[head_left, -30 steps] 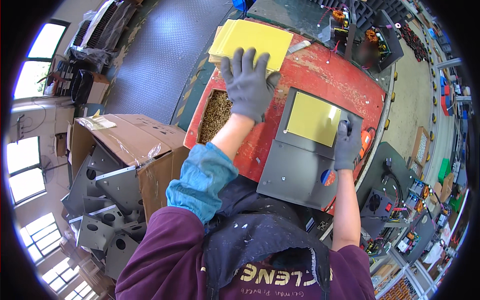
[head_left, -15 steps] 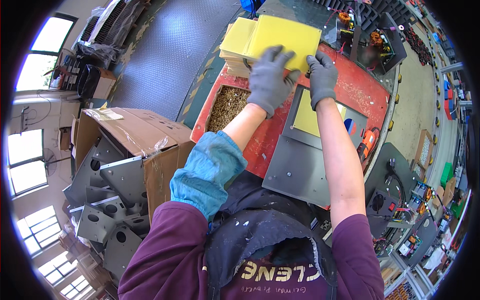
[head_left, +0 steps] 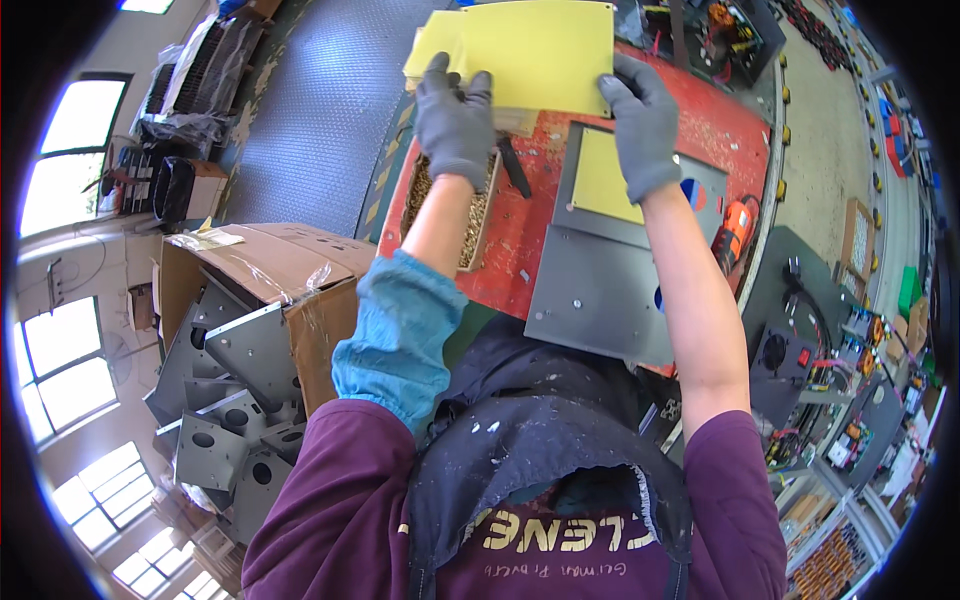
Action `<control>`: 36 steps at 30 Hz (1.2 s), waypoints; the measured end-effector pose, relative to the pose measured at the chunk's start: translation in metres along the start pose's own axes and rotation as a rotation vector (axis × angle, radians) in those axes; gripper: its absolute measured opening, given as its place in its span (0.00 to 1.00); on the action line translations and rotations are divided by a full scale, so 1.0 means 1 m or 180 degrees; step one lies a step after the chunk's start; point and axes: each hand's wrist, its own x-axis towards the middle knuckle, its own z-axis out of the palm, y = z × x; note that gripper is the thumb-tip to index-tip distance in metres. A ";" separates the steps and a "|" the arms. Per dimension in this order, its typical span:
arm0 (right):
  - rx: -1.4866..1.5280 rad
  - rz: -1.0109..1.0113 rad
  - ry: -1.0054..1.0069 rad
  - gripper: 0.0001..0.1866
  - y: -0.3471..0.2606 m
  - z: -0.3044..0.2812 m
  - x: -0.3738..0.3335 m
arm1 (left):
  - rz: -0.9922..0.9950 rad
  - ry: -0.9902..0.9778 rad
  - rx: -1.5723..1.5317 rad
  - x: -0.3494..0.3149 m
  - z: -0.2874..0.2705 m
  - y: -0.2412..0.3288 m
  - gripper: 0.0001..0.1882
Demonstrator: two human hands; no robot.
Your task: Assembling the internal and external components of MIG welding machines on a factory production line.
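Note:
A large yellow sheet (head_left: 545, 55) with small corner holes lies over the far edge of the red work surface. My right hand (head_left: 645, 125), in a grey glove, pinches its near right corner between thumb and fingers. At the sheet's left edge is my gloved left hand (head_left: 457, 125), its fingers spread over the stack of smaller yellow sheets (head_left: 430, 42) and its thumb against the large sheet. Below my right hand, another yellow sheet (head_left: 602, 172) rests on a grey metal panel (head_left: 590, 285); my right forearm hides part of both.
A tray of small brass-coloured parts (head_left: 474, 235) and a black-handled tool (head_left: 515, 168) lie near my left wrist. An orange power tool (head_left: 737, 235) is at the right edge. A cardboard box (head_left: 275, 262) holds grey metal brackets (head_left: 245, 360) at left.
My left hand has slid left across the large yellow sheet to its left edge. My right hand keeps hold of the near right corner. The whole view has shifted slightly.

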 end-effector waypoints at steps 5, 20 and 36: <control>-0.0700 0.0844 -0.0149 0.13 -0.015 -0.096 -0.115 | 0.0125 -0.1482 -0.0189 -0.086 -0.037 -0.006 0.14; -0.2470 0.1356 -0.0214 0.09 0.029 -0.142 -0.225 | -0.0270 -0.2868 0.1728 -0.180 -0.024 -0.028 0.17; -0.2735 0.1849 -0.0279 0.12 0.024 -0.136 -0.219 | -0.0451 -0.3124 0.1863 -0.176 -0.020 -0.022 0.18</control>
